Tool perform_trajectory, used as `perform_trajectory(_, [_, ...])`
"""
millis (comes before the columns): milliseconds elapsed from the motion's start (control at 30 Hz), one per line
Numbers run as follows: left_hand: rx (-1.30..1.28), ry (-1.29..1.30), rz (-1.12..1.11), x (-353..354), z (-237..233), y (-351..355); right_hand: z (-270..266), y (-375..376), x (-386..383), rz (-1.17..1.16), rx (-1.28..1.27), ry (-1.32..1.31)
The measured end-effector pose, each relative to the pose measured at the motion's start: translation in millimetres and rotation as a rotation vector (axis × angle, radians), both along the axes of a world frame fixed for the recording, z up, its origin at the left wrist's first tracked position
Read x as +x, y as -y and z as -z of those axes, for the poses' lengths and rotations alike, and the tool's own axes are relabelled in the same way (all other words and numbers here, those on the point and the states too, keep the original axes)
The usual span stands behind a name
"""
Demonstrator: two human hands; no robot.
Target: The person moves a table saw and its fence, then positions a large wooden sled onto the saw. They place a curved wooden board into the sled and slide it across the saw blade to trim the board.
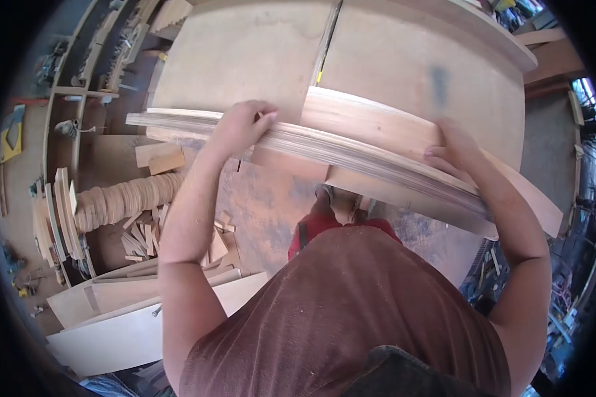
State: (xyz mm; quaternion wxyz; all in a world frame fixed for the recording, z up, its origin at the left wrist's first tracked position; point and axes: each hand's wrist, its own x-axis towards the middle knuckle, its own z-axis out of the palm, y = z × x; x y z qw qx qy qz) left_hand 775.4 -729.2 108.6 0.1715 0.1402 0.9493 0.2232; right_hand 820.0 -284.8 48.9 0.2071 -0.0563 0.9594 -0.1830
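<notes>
A long bundle of thin wooden strips (351,154) lies along the near edge of a large plywood surface (245,53). My left hand (245,126) rests over the bundle left of its middle, fingers curled, with thumb and forefinger a little apart at the tips. Beyond the strips, a wider pale board (377,122) lies on the plywood and reaches to the right. My right hand (453,152) is bent over this board, with its thumb towards the strips and its fingers around the board's far edge.
Round-edged wooden pieces (126,202) stand in a row on the left, beside loose offcuts (142,238). White boards (119,337) lean at the lower left. Wooden shelving (63,126) stands at the far left. A curved board (483,30) crosses the upper right.
</notes>
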Motion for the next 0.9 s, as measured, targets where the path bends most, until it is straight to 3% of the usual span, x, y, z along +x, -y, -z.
perform_trajectory(133, [-0.03,0.183,0.256,-63.6,19.6,1.0,-2.8,9.7,1.3,0.051,-0.031,0.026])
perform_trajectory(200, [-0.01,0.575,0.395,-84.5,29.6,-15.5,-9.6,17.1,2.7,0.133,-0.126,0.035])
perform_trajectory(400, [-0.013,0.873,0.375,-106.0,79.5,-39.7,-12.4,27.4,-3.5,0.229,-0.164,0.109])
perform_trajectory(767, [0.124,0.904,0.418,-112.1,96.0,-33.4,6.4,5.8,-28.9,0.128,-0.177,0.206])
perform_trajectory(900, [0.16,0.889,0.44,-111.0,101.3,-31.4,11.9,-0.6,-31.7,0.224,-0.229,0.298])
